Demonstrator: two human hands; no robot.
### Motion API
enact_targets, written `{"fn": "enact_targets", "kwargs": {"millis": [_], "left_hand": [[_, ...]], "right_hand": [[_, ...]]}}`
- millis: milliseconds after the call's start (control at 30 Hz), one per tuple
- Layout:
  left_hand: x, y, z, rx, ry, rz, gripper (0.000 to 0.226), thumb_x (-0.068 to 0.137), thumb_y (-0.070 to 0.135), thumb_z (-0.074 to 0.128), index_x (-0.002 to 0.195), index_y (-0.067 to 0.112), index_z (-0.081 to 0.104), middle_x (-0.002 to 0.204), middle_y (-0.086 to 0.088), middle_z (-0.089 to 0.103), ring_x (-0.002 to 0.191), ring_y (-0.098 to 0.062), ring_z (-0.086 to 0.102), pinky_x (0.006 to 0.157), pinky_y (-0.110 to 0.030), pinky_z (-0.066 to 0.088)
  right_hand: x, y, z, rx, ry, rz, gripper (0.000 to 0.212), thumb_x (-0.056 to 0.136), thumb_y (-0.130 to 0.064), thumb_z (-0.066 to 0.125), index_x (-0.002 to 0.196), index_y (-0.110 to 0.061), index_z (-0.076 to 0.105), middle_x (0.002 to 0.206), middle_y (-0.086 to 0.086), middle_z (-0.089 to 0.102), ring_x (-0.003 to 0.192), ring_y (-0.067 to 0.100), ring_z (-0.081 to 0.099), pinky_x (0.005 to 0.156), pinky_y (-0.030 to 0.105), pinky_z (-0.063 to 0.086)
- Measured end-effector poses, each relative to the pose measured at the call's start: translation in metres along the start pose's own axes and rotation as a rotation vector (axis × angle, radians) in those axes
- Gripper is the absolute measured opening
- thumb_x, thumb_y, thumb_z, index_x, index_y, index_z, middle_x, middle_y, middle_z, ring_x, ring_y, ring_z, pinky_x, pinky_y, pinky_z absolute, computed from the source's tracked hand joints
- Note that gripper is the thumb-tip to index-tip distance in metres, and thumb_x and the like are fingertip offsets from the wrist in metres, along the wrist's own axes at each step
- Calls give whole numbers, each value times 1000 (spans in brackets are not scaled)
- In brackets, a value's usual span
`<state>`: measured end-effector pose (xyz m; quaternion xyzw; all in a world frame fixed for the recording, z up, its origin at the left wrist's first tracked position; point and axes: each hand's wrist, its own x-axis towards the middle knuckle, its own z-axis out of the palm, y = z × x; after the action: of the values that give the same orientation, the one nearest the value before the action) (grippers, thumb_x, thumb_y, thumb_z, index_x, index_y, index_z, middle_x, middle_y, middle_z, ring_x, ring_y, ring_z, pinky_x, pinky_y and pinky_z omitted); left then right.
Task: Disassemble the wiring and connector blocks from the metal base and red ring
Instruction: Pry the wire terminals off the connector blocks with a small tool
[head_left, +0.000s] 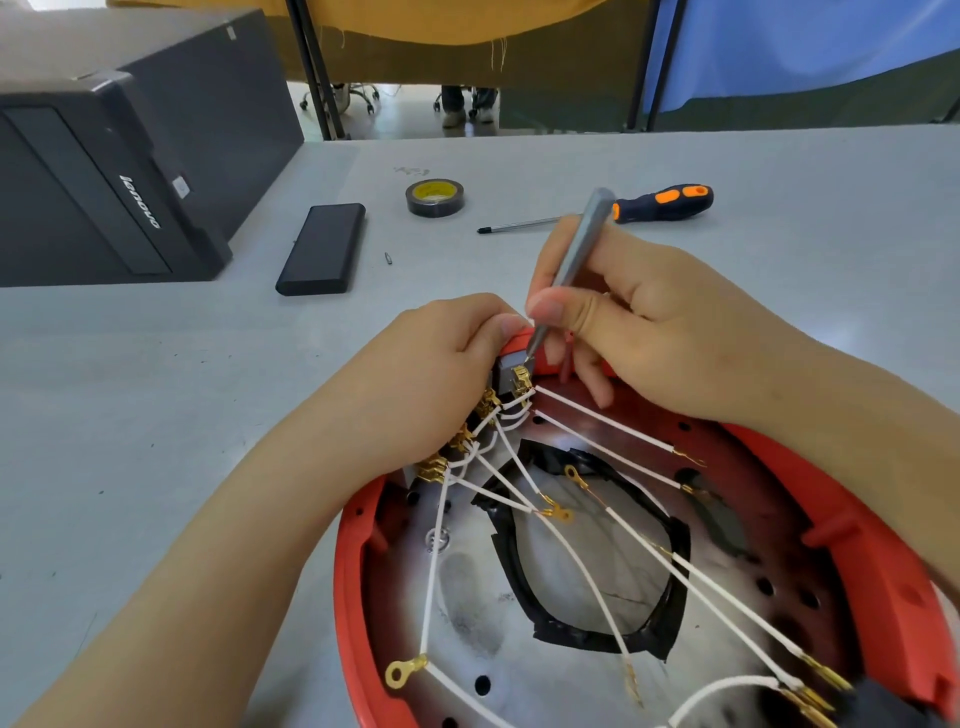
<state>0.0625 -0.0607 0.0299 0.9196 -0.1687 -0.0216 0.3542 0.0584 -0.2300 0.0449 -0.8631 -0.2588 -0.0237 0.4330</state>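
One legible marking is present: the brand name "lenovo" in white letters on the front panel of the dark computer case (104, 171), which lies on the table to the left of the tape roll (435, 197). A small white label (180, 186) sits beside the lettering; its print is too small to read.

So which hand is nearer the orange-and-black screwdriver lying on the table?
Right. The right hand, gripping a grey tool, sits just in front of the screwdriver; the left hand is farther off, down-left at the connector blocks.
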Motion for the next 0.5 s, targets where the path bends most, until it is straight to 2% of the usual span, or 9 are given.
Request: {"fn": "enact_targets", "kwargs": {"millis": [33, 133, 200, 300, 367, 500], "left_hand": [[0, 0, 0, -2, 7, -2, 28, 100, 36, 35, 85, 32, 60, 51, 20, 55, 49, 9, 49, 48, -9, 36], [1, -1, 0, -1, 9, -6, 29, 99, 36, 35, 95, 30, 63, 70, 8, 63, 62, 1, 55, 61, -16, 43], [0, -2, 0, 0, 12, -1, 29, 100, 35, 35, 92, 35, 62, 67, 8, 60, 59, 3, 54, 56, -13, 41], [0, -2, -1, 6, 12, 10, 29, 100, 34, 35, 98, 33, 64, 65, 9, 58, 58, 6, 51, 53, -11, 38], [1, -3, -1, -1, 6, 5, 29, 100, 35, 35, 98, 30, 64, 57, 15, 56, 53, 9, 49, 49, -10, 36], [0, -3, -1, -21, -8, 8, 30, 101, 36, 35, 79, 33, 56, 51, 30, 51, 50, 11, 48, 48, -8, 34]], "right_hand": [[3, 0, 0, 8, -13, 5, 14, 96, -29, 47, 83, -32, 49, 68, -1, 63, 40, 20, 56, 55, 41, 54], [17, 0, 0, 25, -99, 41, 16, 99, -25, 46, 83, -28, 47, 62, -1, 61, 38, 21, 57, 49, 25, 49], [28, -1, -1, 56, -150, 102, 16, 99, -25, 46, 84, -27, 47, 57, -4, 59, 36, 21, 56, 40, 18, 43], [36, 1, -1, 85, -173, 157, 14, 100, -26, 45, 87, -22, 48, 52, -5, 56, 33, 17, 53, 30, 17, 33], [31, 3, 0, 121, -152, 149, 15, 100, -26, 44, 86, -22, 48, 53, -5, 57, 35, 16, 55, 32, 20, 39], [6, 9, 2, 158, -46, 41, 14, 98, -27, 46, 85, -28, 50, 63, -3, 61, 46, 18, 60, 46, 23, 50]]}}
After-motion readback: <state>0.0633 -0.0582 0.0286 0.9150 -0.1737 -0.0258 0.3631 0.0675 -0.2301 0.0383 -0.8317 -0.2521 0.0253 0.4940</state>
